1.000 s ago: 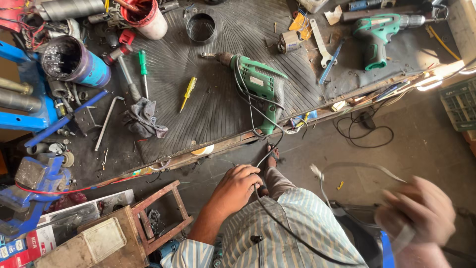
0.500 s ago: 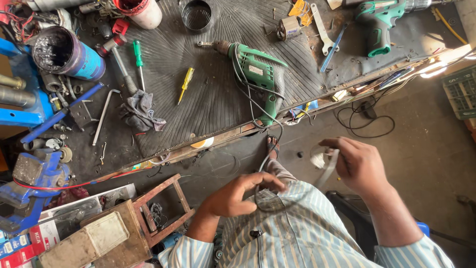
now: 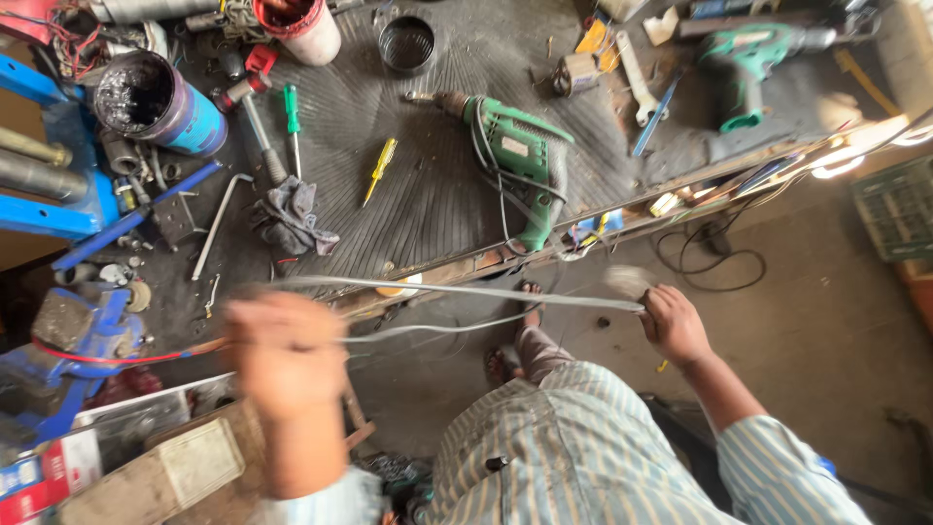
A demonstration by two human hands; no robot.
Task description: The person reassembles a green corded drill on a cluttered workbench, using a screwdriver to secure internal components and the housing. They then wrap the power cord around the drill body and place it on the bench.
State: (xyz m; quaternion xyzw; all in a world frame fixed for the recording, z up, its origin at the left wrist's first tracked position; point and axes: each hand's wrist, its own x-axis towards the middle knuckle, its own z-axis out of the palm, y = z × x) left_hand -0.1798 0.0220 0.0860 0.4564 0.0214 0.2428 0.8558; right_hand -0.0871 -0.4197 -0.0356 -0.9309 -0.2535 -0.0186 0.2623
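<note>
A pale cable [image 3: 457,292] is stretched between my two hands in front of the workbench. My left hand [image 3: 284,350] is blurred, raised at the lower left, and grips one end of the cable. My right hand [image 3: 673,323] is closed on the other end, where a white plug-like piece [image 3: 627,280] sticks out. A second strand [image 3: 437,329] sags below the first. My striped shirt [image 3: 583,447] fills the bottom of the view.
A green corded drill [image 3: 515,160] lies on the dark bench [image 3: 428,194]; a second green drill [image 3: 748,68] rests at the far right. Screwdrivers [image 3: 379,170], a rag [image 3: 290,219], a blue can [image 3: 160,102] and a blue vise [image 3: 58,340] crowd the left. A black cable [image 3: 714,258] lies coiled on the floor.
My hands were close together near my chest; they have spread wide apart, pulling the pale cable taut. The left hand swung out to the lower left, the right hand out to the right.
</note>
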